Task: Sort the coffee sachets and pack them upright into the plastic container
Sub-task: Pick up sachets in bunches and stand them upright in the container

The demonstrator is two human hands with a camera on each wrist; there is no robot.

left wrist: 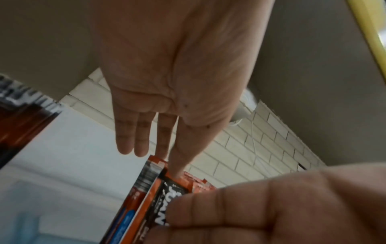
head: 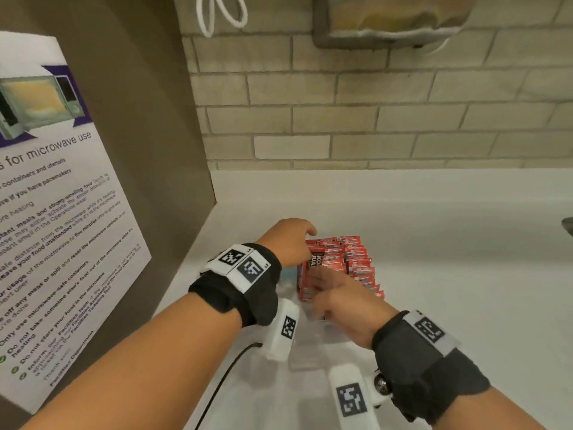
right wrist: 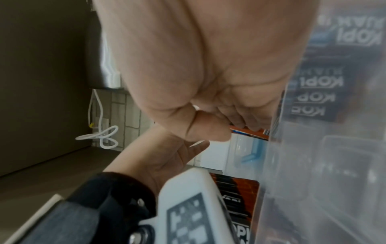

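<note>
**A:** In the head view, why is the left hand (head: 291, 240) laid against the far-left end of the red coffee sachets (head: 344, 259)?

**B:** It is judged to serve as a stop. The sachets are stood on edge in a row inside the clear plastic container (head: 307, 346), which sits on the white bench (head: 434, 243), and a row like that would topple toward its open end unless braced. The right hand (head: 341, 301) is placed at the near end of the row, so the pack is squeezed from both sides.

**A:** Is the left grip settled by the left wrist view?

**B:** Largely. The left hand (left wrist: 177, 82) is seen with fingers (left wrist: 144, 137) straight and spread; one fingertip is pressed on a sachet top, nothing is curled round. The right hand (left wrist: 271, 206) is seen low in the frame, its fingers bent onto the printed face of the front coffee sachets (left wrist: 167, 194).

**A:** And the right wrist view?

**B:** The right hand (right wrist: 208, 82) is shown with thumb and fingers drawn together on the top edge of a sachet (right wrist: 248, 132), probably a pinch, though blur and the container wall (right wrist: 323, 148) leave that uncertain. More sachets are glimpsed through the wall, and a loose stack (right wrist: 236, 198) lies outside it, presumably awaiting sorting.
</note>
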